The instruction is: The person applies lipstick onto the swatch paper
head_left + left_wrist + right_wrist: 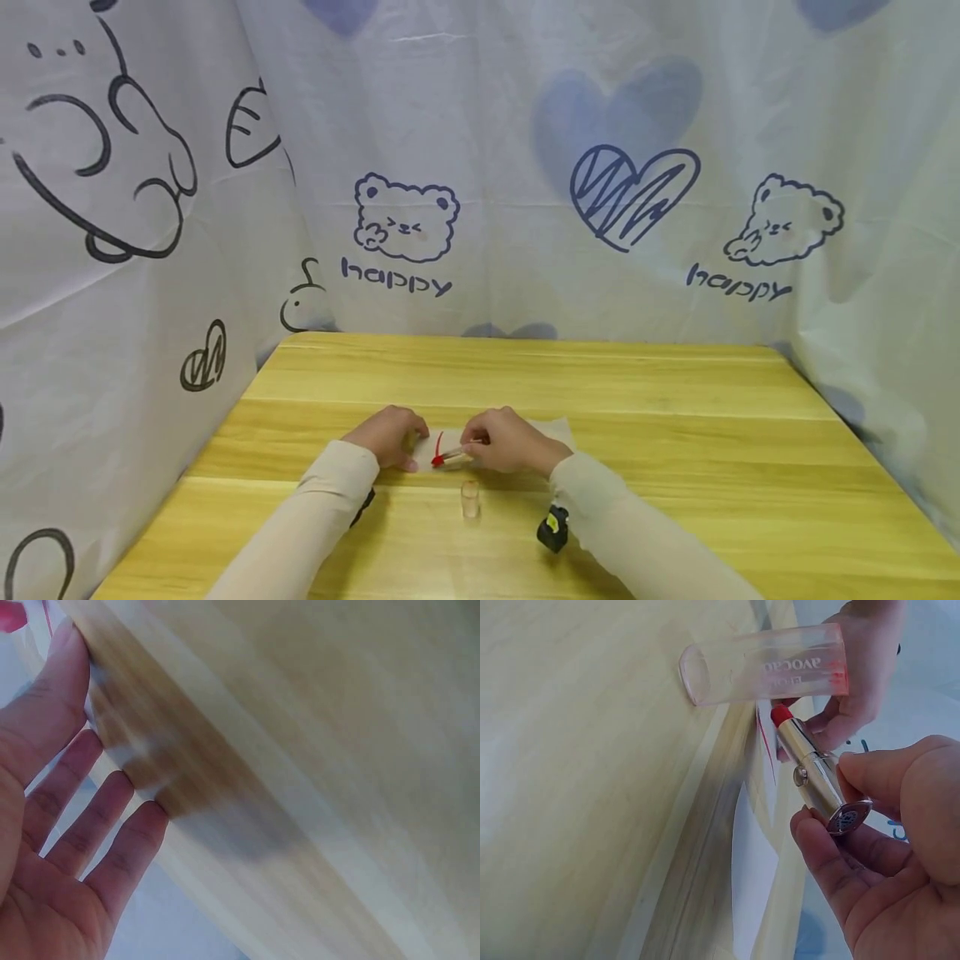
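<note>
My right hand pinches a lipstick by its gold tube, between thumb and fingers. Its red tip is bare and points toward my left hand, low over a strip of white paper. A curved red line runs on the paper near that tip. At the paper's left end my left hand rests with thumb and fingers spread and relaxed. A clear lipstick cap with lettering stands upright on the table, just in front of the paper and between my arms.
The wooden table spreads out around both hands. White cloth with blue hearts and bear drawings hangs behind it and along its sides. Each wrist carries a dark strapped device, such as the right wrist camera.
</note>
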`<act>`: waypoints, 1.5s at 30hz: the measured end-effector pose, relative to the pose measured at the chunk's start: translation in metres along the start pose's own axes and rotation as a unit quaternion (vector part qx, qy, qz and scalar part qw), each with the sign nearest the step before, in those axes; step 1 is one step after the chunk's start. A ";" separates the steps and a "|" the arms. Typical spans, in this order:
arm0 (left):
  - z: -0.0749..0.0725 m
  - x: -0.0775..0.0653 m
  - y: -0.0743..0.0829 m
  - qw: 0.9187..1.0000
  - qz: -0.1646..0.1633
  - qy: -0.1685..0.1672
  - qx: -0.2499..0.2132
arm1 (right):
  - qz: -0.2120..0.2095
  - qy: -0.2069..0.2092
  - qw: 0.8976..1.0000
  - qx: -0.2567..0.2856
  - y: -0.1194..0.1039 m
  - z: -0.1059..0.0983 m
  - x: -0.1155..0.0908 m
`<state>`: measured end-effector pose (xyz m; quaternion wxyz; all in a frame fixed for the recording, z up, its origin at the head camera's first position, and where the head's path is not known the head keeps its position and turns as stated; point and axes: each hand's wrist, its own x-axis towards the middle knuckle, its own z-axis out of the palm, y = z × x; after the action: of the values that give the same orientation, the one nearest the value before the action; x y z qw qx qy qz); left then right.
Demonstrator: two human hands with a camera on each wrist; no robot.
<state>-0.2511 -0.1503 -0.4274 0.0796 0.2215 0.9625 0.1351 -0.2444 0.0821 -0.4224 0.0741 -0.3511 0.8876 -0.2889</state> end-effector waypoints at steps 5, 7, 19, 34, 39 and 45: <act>0.005 -0.001 0.001 1.000 -0.002 -0.010 -0.007 | 0.008 0.003 1.000 0.012 0.007 0.000 -0.007; 0.006 -0.001 0.002 1.000 -0.001 -0.010 -0.007 | 0.011 0.006 1.000 0.012 0.010 0.000 -0.009; 0.008 0.000 0.002 1.000 -0.001 -0.001 0.001 | 0.025 0.018 0.999 0.020 0.024 -0.011 -0.023; 0.003 0.000 0.000 1.000 -0.009 -0.001 0.007 | 0.037 0.034 0.999 0.015 0.032 -0.027 -0.030; 0.001 0.001 0.000 1.000 -0.006 -0.012 0.012 | 0.046 0.042 0.998 0.009 0.036 -0.031 -0.032; -0.002 0.003 0.000 1.000 0.006 -0.011 0.021 | 0.051 0.046 0.998 0.003 0.041 -0.036 -0.036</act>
<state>-0.2543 -0.1491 -0.4259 0.0845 0.2309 0.9627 0.1129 -0.2536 0.1474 -0.4185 0.0484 -0.2917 0.9058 -0.3036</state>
